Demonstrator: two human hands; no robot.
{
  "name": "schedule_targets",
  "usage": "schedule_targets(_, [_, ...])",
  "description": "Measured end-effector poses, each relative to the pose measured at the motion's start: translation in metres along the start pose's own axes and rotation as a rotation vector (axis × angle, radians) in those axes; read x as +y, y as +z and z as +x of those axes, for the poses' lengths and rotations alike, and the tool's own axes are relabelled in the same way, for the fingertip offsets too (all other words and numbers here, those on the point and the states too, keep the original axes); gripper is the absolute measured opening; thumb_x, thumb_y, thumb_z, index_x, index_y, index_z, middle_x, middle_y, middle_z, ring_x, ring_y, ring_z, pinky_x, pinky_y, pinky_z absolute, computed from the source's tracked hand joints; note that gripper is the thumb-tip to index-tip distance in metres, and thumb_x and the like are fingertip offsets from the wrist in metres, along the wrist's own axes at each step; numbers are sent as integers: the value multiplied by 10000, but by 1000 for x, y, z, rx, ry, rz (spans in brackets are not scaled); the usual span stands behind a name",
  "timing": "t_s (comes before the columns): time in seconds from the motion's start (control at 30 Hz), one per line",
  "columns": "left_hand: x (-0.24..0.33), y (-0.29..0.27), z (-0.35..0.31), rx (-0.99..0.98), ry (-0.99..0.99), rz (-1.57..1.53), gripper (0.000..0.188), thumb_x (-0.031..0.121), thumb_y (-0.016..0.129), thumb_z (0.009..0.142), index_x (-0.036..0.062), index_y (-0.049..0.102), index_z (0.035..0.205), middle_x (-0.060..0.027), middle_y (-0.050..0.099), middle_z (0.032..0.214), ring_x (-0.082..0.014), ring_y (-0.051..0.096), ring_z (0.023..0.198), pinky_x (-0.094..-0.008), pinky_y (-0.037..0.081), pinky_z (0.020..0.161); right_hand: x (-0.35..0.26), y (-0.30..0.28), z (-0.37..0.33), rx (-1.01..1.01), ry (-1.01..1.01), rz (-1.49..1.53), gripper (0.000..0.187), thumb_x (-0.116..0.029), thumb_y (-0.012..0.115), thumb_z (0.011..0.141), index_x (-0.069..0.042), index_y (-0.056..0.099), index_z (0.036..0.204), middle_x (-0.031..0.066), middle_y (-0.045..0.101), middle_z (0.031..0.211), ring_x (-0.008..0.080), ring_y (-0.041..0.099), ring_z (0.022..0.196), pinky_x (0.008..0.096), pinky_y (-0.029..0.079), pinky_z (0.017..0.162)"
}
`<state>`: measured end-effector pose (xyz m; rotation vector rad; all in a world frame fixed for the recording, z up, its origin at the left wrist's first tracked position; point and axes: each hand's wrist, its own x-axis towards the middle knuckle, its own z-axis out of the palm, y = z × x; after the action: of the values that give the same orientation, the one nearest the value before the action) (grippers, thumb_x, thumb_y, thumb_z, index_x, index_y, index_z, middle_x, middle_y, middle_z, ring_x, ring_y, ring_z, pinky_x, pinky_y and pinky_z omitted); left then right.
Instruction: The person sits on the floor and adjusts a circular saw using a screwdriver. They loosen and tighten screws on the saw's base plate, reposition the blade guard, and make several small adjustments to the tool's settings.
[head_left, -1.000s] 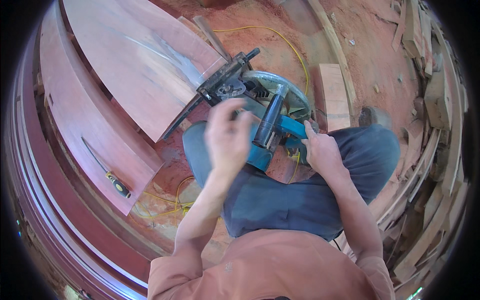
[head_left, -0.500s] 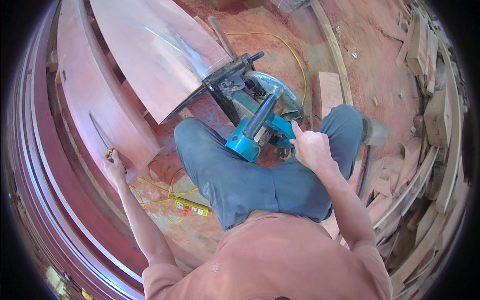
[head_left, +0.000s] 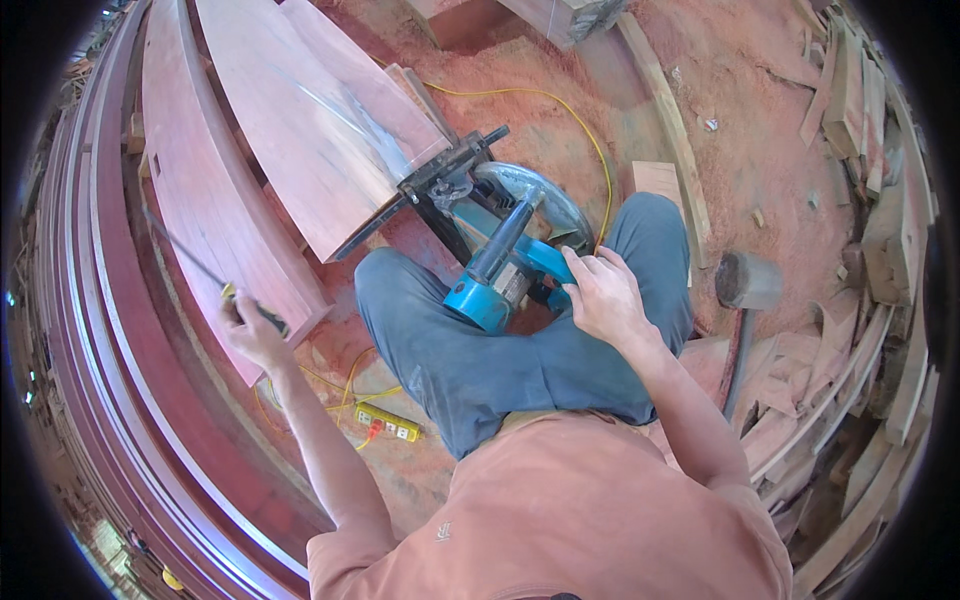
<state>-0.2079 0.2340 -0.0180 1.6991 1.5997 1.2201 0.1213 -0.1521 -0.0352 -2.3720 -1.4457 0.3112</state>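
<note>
In my left hand [head_left: 250, 330] is a long-shafted hand tool [head_left: 190, 252] with a dark handle and a yellow collar. My fingers are closed round it, and its thin shaft points away and left over the long reddish board [head_left: 205, 170]. A teal circular saw [head_left: 505, 270] with a round metal guard lies between my knees. Its dark base plate [head_left: 450, 165] stands against the end of a wide wooden workpiece [head_left: 310, 130]. My right hand [head_left: 608, 295] has its fingers curled on the rear handle of the saw; its palm side is hidden.
Near my left leg lies a yellow power strip [head_left: 388, 422] with a plug in it. A yellow cable [head_left: 560, 97] curves over the sawdust floor beyond the saw. A mallet [head_left: 748, 280] stands by my right knee. Offcuts [head_left: 880, 240] are piled along the right; long planks [head_left: 130, 330] run down the left.
My left hand has moved right and slightly nearer, lifting the tool's shaft across the board. My right hand has shifted slightly left, its pointing finger now curled onto the saw's handle.
</note>
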Motion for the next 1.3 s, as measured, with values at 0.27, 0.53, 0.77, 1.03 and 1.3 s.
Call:
schedule_targets(0.27, [105, 70, -163, -441, -63, -382, 187, 137, 669, 1058, -1, 660, 1183, -10, 634, 971, -74, 585, 824, -257, 505, 728, 2, -2, 17, -65, -44, 87, 611, -111, 768, 899, -51, 588, 1480, 194, 727, 1148, 372, 702, 1107, 489, 518, 1102])
schedule_targets(0.53, [154, 88, -253, -725, -300, -694, 191, 133, 586, 1096, 12, 601, 1243, -33, 665, 1069, -94, 602, 978, -266, 495, 886, -51, -44, 9, -89, 43, 929, 441, -182, 699, 1033, 15, 628, 1421, 231, 686, 1345, 380, 687, 1229, 472, 534, 1057])
schedule_targets(0.77, [138, 86, -238, -846, 56, -661, 319, 245, 500, 1147, -19, 661, 1226, -123, 671, 1188, -200, 649, 1062, -368, 524, 925, -93, -33, 15, 74, 30, 1072, 524, -156, 532, 1113, 101, 457, 1564, 294, 626, 1449, 398, 643, 1332, 425, 477, 1134])
schedule_targets(1.03, [68, 103, -77, -486, 367, 134, 236, 207, 649, 1055, 3, 767, 1037, -139, 753, 909, -312, 728, 908, -406, 559, 820, -127, -51, -15, -240, 433, 1191, 523, -100, 557, 1072, 51, 485, 1568, 66, 689, 886, 80, 568, 621, 287, 492, 606])
schedule_targets(1.3, [26, 174, -73, -583, 860, 461, 293, 248, 808, 890, 92, 753, 1132, -88, 706, 1081, -303, 655, 1089, -454, 500, 959, -148, -48, -16, -206, 598, 1130, 527, -172, 534, 1108, 44, 475, 1585, 82, 693, 919, 82, 566, 587, 272, 470, 518])
